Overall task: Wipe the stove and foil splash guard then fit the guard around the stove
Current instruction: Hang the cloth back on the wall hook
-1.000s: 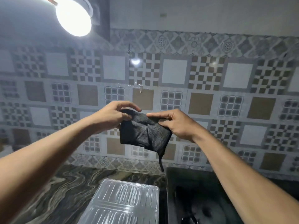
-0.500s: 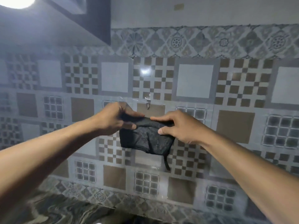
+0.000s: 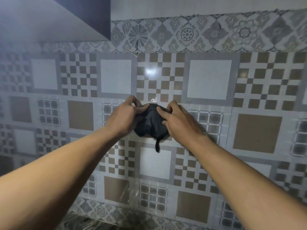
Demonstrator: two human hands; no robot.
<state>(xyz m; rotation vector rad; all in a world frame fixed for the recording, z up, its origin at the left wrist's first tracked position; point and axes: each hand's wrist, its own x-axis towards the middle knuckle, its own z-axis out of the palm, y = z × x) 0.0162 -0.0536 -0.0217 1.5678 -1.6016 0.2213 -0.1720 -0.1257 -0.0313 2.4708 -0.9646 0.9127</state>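
A dark grey cloth [image 3: 152,123] hangs bunched against the tiled wall, its top edge at a small clear wall hook [image 3: 154,101]. A short loop of the cloth dangles below it. My left hand [image 3: 123,117] pinches the cloth's upper left edge. My right hand [image 3: 178,120] presses and grips its upper right edge. Both arms reach straight out to the wall. The stove and the foil splash guard are out of view.
The patterned tile wall [image 3: 209,80] fills the view. A dark hood or cabinet underside [image 3: 54,17] slopes at the top left. A strip of marbled dark countertop [image 3: 86,223] shows at the bottom edge.
The view has tilted up and closer to the wall, so the stove and foil guard dropped out of sight. Both hands carried the cloth up against the wall at the hook.
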